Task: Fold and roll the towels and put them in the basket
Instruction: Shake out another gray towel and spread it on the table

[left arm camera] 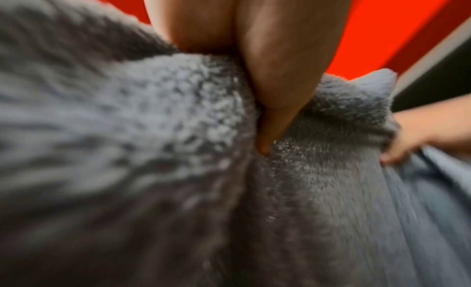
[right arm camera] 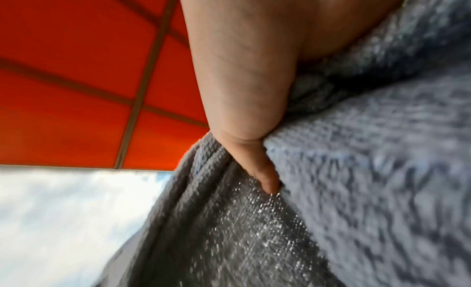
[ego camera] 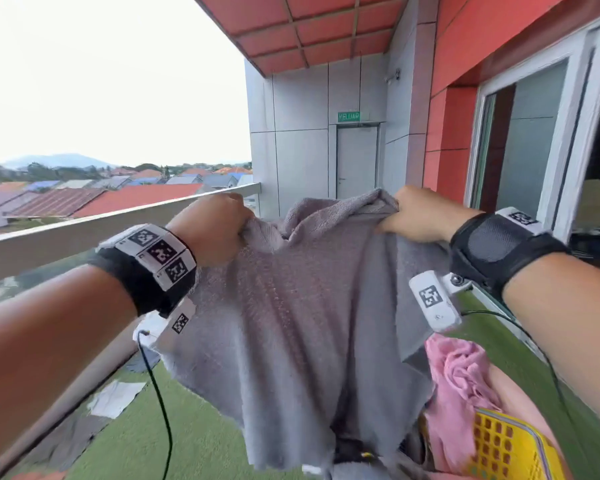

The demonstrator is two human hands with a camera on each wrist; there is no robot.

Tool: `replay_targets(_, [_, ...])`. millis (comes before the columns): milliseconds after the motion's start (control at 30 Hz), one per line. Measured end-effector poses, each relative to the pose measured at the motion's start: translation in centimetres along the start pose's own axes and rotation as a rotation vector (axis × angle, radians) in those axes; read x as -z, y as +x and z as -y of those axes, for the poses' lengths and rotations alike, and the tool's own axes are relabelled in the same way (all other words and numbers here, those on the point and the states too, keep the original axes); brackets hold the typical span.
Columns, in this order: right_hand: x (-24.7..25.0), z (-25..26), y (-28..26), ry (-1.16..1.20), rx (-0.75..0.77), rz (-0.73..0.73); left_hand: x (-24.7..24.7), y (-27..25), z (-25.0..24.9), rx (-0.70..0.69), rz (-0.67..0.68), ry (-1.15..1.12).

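Head view: grey towel (ego camera: 291, 306) held up in the air, well above the green floor (ego camera: 205, 438), by its top edge. Left hand (ego camera: 212, 226) curled tight on the left part of the edge, right hand (ego camera: 416, 216) curled on the right part. Low on the near right, yellow basket (ego camera: 510, 445) with pink cloth (ego camera: 461, 375) beside it.

Left wrist view: fingers (left arm camera: 267, 79) pinching towel (left arm camera: 153, 140).

Right wrist view: fingers (right arm camera: 242, 110) gripping a fold of towel (right arm camera: 356, 190).

Upper-floor balcony of a bldg. Railing (ego camera: 118, 216) w/ rooftops (ego camera: 84, 199) beyond, green turf (ego camera: 205, 427), red ceiling (ego camera: 309, 26). Exit sign (ego camera: 349, 116) over door (ego camera: 357, 161).
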State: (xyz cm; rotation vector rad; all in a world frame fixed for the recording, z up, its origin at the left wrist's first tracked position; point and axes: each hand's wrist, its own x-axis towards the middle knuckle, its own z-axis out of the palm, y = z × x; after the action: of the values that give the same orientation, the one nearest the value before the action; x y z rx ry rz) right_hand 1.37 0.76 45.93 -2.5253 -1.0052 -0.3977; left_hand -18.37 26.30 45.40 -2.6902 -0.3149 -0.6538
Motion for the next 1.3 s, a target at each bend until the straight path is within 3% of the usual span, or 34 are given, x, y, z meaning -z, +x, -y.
replay_targets(100, [1.1,0.9,1.3,0.547,-0.009,0.012,1.1,0.7,3.6,0.311,-0.063,-0.270])
replay_targets(167, [1.5,2.1,1.6,0.799,0.018,0.041,0.6,1.1,5.8,0.467,-0.102,-0.765])
replay_targets(233, [1.4,3.9,1.5,0.965,0.052,0.071,0.6,0.9,6.5,0.519,-0.156,-1.305])
replay_targets(267, [1.4,4.8,1.7,1.017,0.072,0.065,1.1,0.8,6.4,0.516,-0.185,-1.439])
replay_targets(333, [2.1,6.2,1.9,1.004,0.109,0.012,1.9,0.9,6.2,0.506,-0.271,-1.499])
replay_targets(400, [3.3,7.3,2.2,0.801,0.174,0.008,3.5,0.6,6.3,0.393,-0.336,-1.342])
replay_targets(467, [4.8,8.3,2.1,0.397,0.259,0.063,5.0,0.2,7.1,0.148,-0.253,-0.776])
replay_targets(533, [5.7,9.4,2.1,-0.108,0.295,0.069,5.2,0.4,8.4,0.024,-0.097,-0.094])
replay_targets(567, [5.9,10.1,2.2,-0.309,0.299,0.053,4.9,0.7,9.2,0.002,-0.057,0.071])
replay_targets(667, [5.6,12.1,3.1,-0.622,0.285,0.018,5.9,1.4,10.8,0.045,-0.142,0.144])
replay_targets(767, [5.9,13.0,4.3,-0.481,0.176,-0.021,7.2,2.2,12.4,0.191,-0.308,0.081])
replay_targets(833, [6.1,12.4,5.3,-0.252,0.079,-0.044,7.4,2.7,13.9,0.391,-0.355,-0.116])
replay_targets(933, [5.4,11.8,6.4,0.304,0.050,-0.063,6.5,2.8,15.3,0.594,-0.373,-0.772])
replay_targets(1000, [4.9,12.1,6.7,0.637,0.088,-0.086,6.4,2.4,15.3,0.565,-0.391,-1.194])
replay_targets(1033, [4.9,12.3,7.3,0.727,0.104,-0.107,6.6,2.1,15.1,0.521,-0.398,-1.275])
replay_targets(1100, [5.4,13.0,8.2,0.746,0.117,-0.166,7.6,1.4,15.2,0.449,-0.446,-1.219])
replay_targets(1167, [6.2,13.3,9.3,0.707,0.167,-0.218,9.0,0.4,15.9,0.388,-0.454,-0.844])
replay_targets(1233, [7.6,14.7,8.7,0.707,0.207,-0.225,10.0,-0.7,16.9,0.274,-0.345,-0.361])
replay_targets(1300, [8.6,16.6,7.5,0.632,0.260,-0.157,10.2,-1.2,18.4,0.223,-0.245,-0.042])
